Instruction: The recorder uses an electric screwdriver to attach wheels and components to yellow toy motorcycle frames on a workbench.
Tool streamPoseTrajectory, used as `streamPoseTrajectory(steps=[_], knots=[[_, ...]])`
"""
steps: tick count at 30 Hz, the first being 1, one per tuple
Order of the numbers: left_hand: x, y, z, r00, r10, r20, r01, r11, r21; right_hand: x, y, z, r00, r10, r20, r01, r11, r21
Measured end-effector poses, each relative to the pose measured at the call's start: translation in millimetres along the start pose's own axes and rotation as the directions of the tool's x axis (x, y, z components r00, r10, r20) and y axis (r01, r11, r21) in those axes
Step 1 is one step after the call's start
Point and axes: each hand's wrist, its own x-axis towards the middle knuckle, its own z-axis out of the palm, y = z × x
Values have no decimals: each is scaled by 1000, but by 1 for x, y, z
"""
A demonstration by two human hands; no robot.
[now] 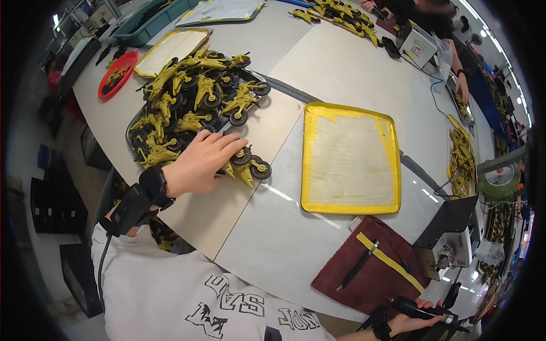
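My left hand (206, 162) is closed over a yellow and black toy motorcycle (244, 173) at the near edge of a heaped pile. Two of its black wheels stick out past my fingers, while much of its body is hidden under the palm. The pile of similar toy motorcycles (190, 94) lies on a tray beyond that hand. At the lower right, my right hand (410, 324) grips a black electric screwdriver (418, 310), its thin tip pointing left over a maroon cloth (347, 270). Some of that hand's fingers are hidden by the tool.
A yellow-edged tray (351, 159) lies mid-table. A pen-like tool (358, 266) rests on the cloth, beside a metal control box (446, 253). A red basin (118, 75) and a teal bin (153, 25) stand far left. A co-worker's hand (462, 88) is at the right.
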Motion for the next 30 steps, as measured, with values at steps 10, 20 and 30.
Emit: streamPoseTrajectory(steps=[10,20,30], knots=[[1,2,15,988,-64,-144,71,996,46,-9,-12,14,1000,11,-20,-9,995,100],[-26,7,10,936,-161,-313,88,968,-236,-6,-9,4,998,-36,54,32,996,80],[-60,34,40,884,-309,-351,256,948,-190,-13,-16,1,996,14,94,-28,988,151]])
